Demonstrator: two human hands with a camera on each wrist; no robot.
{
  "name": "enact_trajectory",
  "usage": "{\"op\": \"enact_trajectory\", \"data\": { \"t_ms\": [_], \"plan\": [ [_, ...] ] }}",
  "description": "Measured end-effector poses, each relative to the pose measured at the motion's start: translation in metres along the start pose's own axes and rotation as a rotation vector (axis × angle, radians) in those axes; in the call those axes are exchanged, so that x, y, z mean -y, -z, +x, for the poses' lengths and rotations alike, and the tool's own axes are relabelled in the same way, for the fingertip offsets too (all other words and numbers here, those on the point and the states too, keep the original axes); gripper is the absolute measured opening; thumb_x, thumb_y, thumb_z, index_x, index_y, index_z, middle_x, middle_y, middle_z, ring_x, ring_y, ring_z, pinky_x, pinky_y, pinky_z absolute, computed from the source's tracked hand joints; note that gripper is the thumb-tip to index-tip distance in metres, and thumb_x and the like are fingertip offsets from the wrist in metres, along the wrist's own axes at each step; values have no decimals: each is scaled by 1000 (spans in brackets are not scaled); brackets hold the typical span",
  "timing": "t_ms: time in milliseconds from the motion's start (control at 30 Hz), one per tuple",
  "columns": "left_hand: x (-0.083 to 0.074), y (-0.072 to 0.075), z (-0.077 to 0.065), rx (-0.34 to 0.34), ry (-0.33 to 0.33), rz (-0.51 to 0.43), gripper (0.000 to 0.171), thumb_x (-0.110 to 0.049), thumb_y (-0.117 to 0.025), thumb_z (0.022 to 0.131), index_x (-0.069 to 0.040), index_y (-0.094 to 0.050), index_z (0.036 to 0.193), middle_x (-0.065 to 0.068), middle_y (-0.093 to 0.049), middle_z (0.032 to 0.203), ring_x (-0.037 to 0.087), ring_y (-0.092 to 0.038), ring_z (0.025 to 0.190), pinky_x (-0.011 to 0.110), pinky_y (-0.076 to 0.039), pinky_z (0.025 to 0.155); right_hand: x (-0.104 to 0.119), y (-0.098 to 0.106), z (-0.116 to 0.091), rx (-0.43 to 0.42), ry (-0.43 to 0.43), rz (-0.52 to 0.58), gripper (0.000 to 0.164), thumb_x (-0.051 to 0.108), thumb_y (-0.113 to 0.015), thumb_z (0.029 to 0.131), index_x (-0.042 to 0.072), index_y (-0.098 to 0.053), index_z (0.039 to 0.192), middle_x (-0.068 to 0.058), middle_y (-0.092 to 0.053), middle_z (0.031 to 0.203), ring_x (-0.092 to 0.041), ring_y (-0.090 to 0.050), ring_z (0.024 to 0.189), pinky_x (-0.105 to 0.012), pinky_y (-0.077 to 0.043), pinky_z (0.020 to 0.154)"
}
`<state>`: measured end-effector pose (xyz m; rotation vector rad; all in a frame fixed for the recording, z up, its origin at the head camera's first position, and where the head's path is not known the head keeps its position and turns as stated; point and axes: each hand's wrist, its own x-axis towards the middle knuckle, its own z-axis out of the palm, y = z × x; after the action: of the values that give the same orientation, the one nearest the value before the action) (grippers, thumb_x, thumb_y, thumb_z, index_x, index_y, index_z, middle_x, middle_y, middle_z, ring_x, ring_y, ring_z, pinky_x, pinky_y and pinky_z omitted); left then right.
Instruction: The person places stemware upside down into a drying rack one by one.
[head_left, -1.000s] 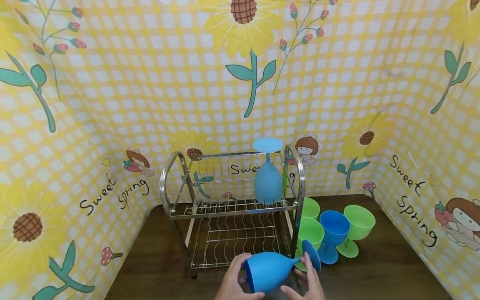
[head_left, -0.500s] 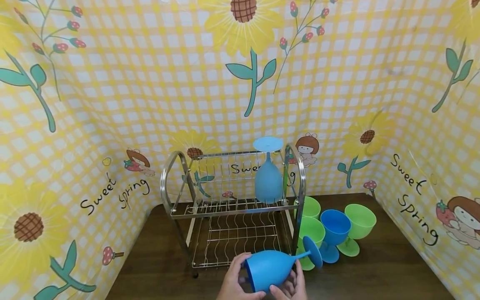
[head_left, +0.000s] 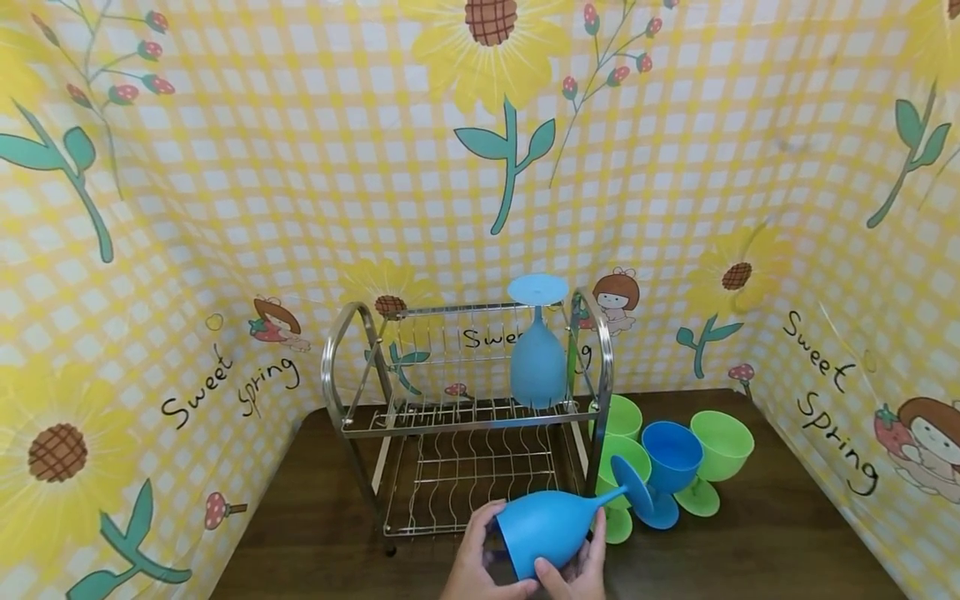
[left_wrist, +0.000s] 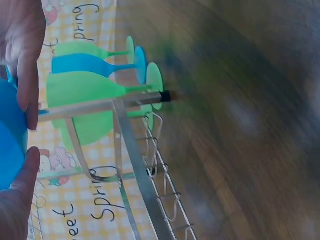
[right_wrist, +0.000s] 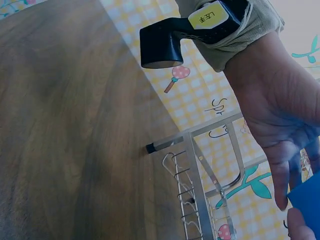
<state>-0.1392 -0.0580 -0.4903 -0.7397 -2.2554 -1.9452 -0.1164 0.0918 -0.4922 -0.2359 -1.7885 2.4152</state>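
Observation:
A blue goblet (head_left: 551,529) lies tilted in the air before the rack, its rim to the left and its foot up to the right. My left hand (head_left: 482,558) grips the bowl at the rim end, thumb in front and fingers at the top. My right hand (head_left: 576,571) holds the bowl's stem end, thumb on the near side. In the left wrist view both hands flank the goblet's bowl (left_wrist: 10,135). The right wrist view shows the left hand (right_wrist: 280,110) beside the goblet's blue edge (right_wrist: 306,202); most of the goblet is cut off there.
A two-tier metal dish rack (head_left: 468,431) stands behind the hands. An upside-down blue goblet (head_left: 537,367) sits on its upper tier, at the right. Right of the rack stand several upright goblets, among them a blue one (head_left: 671,454) and a green one (head_left: 722,446). Patterned cloth surrounds the table (head_left: 300,533).
My right hand has shifted left from the goblet's stem and foot onto its bowl. The goblet's stem end has risen a little, while the left hand keeps its hold at the rim.

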Motion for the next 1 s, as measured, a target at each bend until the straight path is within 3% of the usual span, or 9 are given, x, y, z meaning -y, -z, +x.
{"op": "enact_trajectory", "data": {
  "t_ms": [200,300,533,633,833,900,1000],
  "plan": [
    [2,-4,2,12,-85,-26,77,0,-78,70,1,-35,134,33,-32,130,19,-45,111,34,-52,76,8,-5,-2,-72,28,-24,114,11,-70,81,5,23,147,-44,-11,139,-60,-28,121,-61,-42,89],
    [1,-2,3,19,-87,-15,77,-2,-77,71,1,-34,135,34,-32,131,19,-46,112,35,-51,79,11,-8,-3,-79,34,-28,117,10,-72,79,6,23,147,-44,-12,140,-60,-30,120,-62,-42,88],
    [-6,6,4,62,-1,126,79,-13,-78,76,-3,-33,140,26,-36,136,35,-44,118,42,-47,87,17,-11,-2,-101,86,-55,117,4,-74,77,6,18,149,-42,-12,143,-60,-32,119,-66,-40,88],
    [-9,6,5,90,15,70,79,-11,-78,76,-2,-32,140,28,-34,136,39,-46,115,42,-49,86,18,-10,-2,-103,88,-58,116,4,-74,77,8,18,149,-40,-9,145,-60,-31,119,-67,-39,89],
    [-12,4,5,95,8,22,79,-9,-77,77,1,-31,140,29,-31,136,33,-47,114,35,-49,85,19,-10,-3,-86,96,-40,115,4,-71,79,9,21,149,-38,-3,146,-60,-29,120,-64,-42,87],
    [-12,4,4,91,-8,38,79,-10,-77,77,2,-30,140,30,-31,136,33,-46,116,35,-49,86,20,-11,-3,-90,103,-43,115,3,-71,78,9,20,149,-38,-3,147,-60,-29,121,-64,-42,86],
    [-7,5,3,73,-86,97,81,-13,-79,77,2,-29,140,33,-29,135,33,-45,118,37,-50,86,23,-13,-4,-103,105,-50,117,3,-73,77,10,19,149,-37,-2,147,-60,-29,120,-66,-41,86]
  ]
}}
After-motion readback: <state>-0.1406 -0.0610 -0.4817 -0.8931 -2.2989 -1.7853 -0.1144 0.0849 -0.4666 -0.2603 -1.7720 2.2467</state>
